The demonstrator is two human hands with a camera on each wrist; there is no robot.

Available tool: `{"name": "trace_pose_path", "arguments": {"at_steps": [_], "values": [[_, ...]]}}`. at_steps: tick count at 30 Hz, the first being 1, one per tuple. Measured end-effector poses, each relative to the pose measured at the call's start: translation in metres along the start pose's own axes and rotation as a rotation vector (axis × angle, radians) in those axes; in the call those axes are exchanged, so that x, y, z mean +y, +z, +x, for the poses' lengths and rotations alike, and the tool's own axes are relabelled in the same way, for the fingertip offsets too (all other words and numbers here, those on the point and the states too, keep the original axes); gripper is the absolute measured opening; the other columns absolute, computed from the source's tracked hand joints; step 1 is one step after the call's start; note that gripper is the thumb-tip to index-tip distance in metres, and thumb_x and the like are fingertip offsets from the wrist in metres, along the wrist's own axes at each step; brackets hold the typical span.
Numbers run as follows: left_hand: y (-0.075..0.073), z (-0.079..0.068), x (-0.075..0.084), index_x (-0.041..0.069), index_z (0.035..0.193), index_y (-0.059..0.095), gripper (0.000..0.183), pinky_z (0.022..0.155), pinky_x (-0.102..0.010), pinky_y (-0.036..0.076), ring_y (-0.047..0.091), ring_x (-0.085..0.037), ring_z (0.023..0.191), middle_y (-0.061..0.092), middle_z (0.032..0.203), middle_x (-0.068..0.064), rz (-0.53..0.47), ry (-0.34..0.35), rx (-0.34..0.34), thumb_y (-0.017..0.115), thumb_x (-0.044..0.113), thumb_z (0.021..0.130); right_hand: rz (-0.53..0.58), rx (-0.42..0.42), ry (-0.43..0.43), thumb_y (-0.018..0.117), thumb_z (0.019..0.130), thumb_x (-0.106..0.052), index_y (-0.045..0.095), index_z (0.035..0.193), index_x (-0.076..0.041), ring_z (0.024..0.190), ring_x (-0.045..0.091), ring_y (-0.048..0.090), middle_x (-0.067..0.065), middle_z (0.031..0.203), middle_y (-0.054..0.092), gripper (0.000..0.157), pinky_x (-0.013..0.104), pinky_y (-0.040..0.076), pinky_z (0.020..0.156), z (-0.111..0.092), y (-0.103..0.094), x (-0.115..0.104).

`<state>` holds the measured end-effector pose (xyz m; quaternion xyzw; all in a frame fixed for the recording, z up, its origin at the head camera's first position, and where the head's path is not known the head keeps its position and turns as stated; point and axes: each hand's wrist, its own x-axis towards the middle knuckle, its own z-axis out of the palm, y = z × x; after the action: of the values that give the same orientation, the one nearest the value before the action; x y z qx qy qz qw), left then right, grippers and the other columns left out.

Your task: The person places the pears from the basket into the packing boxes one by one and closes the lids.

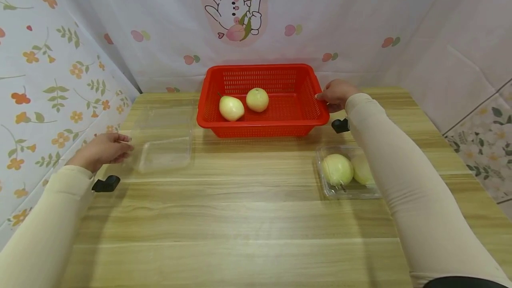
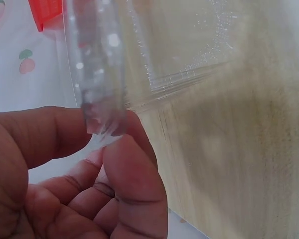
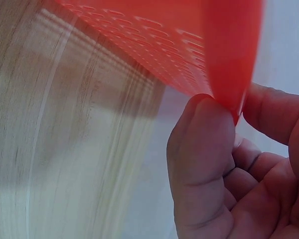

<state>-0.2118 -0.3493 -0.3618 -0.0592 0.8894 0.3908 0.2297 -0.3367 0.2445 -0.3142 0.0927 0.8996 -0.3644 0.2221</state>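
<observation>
At the table's left side my left hand (image 1: 106, 149) pinches the edge of a clear plastic clamshell box (image 1: 166, 154) between thumb and fingers. In the left wrist view the see-through plastic edge (image 2: 102, 74) sits between the thumb and fingertips. My right hand (image 1: 338, 94) grips the right end rim of a red plastic basket (image 1: 262, 123). The right wrist view shows the red rim (image 3: 234, 64) pinched between thumb and index finger. Inside the basket, toward its left half, lie a pale yellow pear (image 1: 231, 108) and a rounder pale fruit (image 1: 257, 100).
A second clear plastic box (image 1: 326, 188) stands to the right, partly hidden by my right sleeve (image 1: 404, 181); it holds pale round fruits (image 1: 337, 169). The wooden table (image 1: 240, 217) ends at a printed cloth (image 1: 160, 48) behind the basket. Flowered cloth (image 1: 52, 101) hangs at the left.
</observation>
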Motion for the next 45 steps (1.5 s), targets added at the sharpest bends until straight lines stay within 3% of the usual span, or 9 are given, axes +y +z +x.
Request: {"name": "trace_pose_path", "arguments": {"at_steps": [7, 13, 24, 33, 45], "values": [[0.008, -0.007, -0.004, -0.017, 0.139, 0.030, 0.050, 0.073, -0.027, 0.055, 0.061, -0.012, 0.088, 0.059, 0.121, -0.023, 0.005, 0.009, 0.014, 0.046, 0.015, 0.104, 0.000, 0.001, -0.009, 0.055, 0.102, -0.020, 0.047, 0.132, 0.008, 0.081, 0.025, 0.069, 0.021, 0.116, 0.058, 0.042, 0.039, 0.058, 0.080, -0.001, 0.001, 0.001], [0.015, -0.013, -0.004, -0.018, 0.138, 0.030, 0.048, 0.073, -0.028, 0.055, 0.062, -0.012, 0.089, 0.055, 0.127, -0.032, 0.017, 0.035, 0.011, 0.044, 0.014, 0.105, 0.012, -0.002, -0.017, 0.055, 0.102, -0.020, 0.047, 0.131, 0.008, 0.077, 0.022, 0.069, 0.020, 0.113, 0.059, 0.041, 0.044, 0.055, 0.088, -0.002, 0.001, 0.002], [0.023, -0.026, -0.003, -0.018, 0.141, 0.025, 0.053, 0.074, -0.030, 0.055, 0.063, -0.019, 0.094, 0.051, 0.131, -0.035, 0.025, 0.060, 0.005, 0.043, 0.015, 0.105, 0.002, 0.009, 0.003, 0.055, 0.102, -0.021, 0.046, 0.132, 0.008, 0.081, 0.025, 0.068, 0.022, 0.117, 0.058, 0.042, 0.038, 0.058, 0.079, -0.004, 0.001, 0.000], [0.033, -0.042, -0.004, -0.020, 0.141, 0.025, 0.054, 0.073, -0.031, 0.056, 0.064, -0.024, 0.095, 0.053, 0.128, -0.036, 0.040, 0.081, 0.026, 0.046, 0.015, 0.104, 0.015, 0.009, -0.006, 0.056, 0.102, -0.022, 0.046, 0.133, 0.007, 0.082, 0.026, 0.070, 0.022, 0.118, 0.058, 0.044, 0.040, 0.057, 0.081, -0.002, 0.001, 0.001], [0.049, -0.053, -0.011, -0.019, 0.140, 0.025, 0.056, 0.068, -0.031, 0.056, 0.064, -0.018, 0.087, 0.063, 0.114, -0.026, 0.022, 0.122, 0.028, 0.052, 0.014, 0.103, 0.010, 0.009, 0.002, 0.055, 0.102, -0.023, 0.045, 0.134, 0.006, 0.088, 0.028, 0.069, 0.022, 0.121, 0.057, 0.045, 0.041, 0.057, 0.084, -0.002, 0.000, 0.000]]}}
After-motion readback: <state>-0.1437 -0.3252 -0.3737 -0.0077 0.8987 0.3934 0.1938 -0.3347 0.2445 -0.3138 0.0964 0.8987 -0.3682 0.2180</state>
